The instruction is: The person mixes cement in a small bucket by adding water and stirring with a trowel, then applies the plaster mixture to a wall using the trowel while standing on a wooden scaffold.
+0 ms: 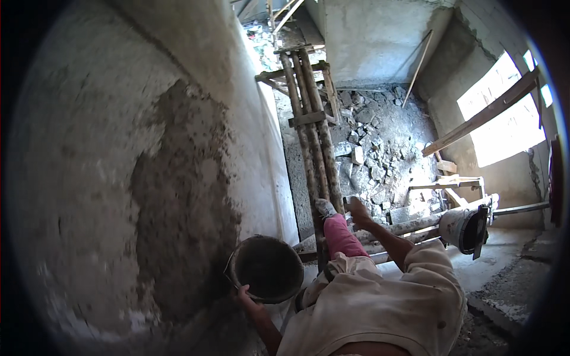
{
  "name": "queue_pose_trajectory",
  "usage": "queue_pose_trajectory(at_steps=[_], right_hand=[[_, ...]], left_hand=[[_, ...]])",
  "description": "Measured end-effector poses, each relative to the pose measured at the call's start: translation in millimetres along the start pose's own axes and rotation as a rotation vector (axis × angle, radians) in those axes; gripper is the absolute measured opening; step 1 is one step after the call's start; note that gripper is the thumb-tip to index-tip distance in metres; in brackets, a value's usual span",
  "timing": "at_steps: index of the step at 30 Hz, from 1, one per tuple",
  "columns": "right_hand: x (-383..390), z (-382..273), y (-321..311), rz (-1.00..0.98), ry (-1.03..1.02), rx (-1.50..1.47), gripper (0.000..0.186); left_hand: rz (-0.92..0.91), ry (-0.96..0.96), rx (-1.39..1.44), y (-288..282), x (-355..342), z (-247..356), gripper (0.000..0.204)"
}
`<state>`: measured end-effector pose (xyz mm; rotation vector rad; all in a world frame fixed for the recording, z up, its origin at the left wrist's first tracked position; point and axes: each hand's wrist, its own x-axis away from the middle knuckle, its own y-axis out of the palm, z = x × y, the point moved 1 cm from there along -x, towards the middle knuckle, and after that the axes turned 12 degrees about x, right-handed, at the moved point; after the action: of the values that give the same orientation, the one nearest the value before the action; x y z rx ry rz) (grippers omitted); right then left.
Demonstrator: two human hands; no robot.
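Observation:
My left hand (248,296) grips the lower rim of a black bucket (267,268), fingers at its edge. The bucket's mouth faces up at me; its inside is dark, and I cannot make out what is in it. Beside it on the left, a broad patch of wet, dark mortar (184,184) covers part of the pale plaster wall (83,154). Over the scaffold poles, my right hand (359,213) is closed beside my stretched leg. A small greyish thing shows at its fingers, too unclear to name.
Long round poles (312,142) form a narrow scaffold walkway running away ahead. Stone rubble (374,160) lies below on the right. A pale bucket (454,228) with a dark flat tool across its mouth is at the right. A slanting plank (484,113) crosses before the bright window.

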<state>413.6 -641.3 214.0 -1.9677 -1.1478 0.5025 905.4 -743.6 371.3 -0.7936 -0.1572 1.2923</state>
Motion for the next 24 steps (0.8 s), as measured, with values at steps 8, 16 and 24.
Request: queue_pose_trajectory(at_steps=[8,16,24], right_hand=[[133.6,259.7,-91.7,-0.421,0.660,0.800,0.029],[-94.3,120.9,-128.9,0.169,1.208,-0.962,0.029],[-202.1,8.3,-144.1,0.009,0.997,-0.815,0.042]], left_hand=[[0.306,-0.963,0.455,101.6,-206.2,130.1,0.045],[0.370,-1.228,0.816,177.0,-305.4,71.3,0.041],[0.396,-1.419,1.155,256.7,-382.4,9.4,0.035]])
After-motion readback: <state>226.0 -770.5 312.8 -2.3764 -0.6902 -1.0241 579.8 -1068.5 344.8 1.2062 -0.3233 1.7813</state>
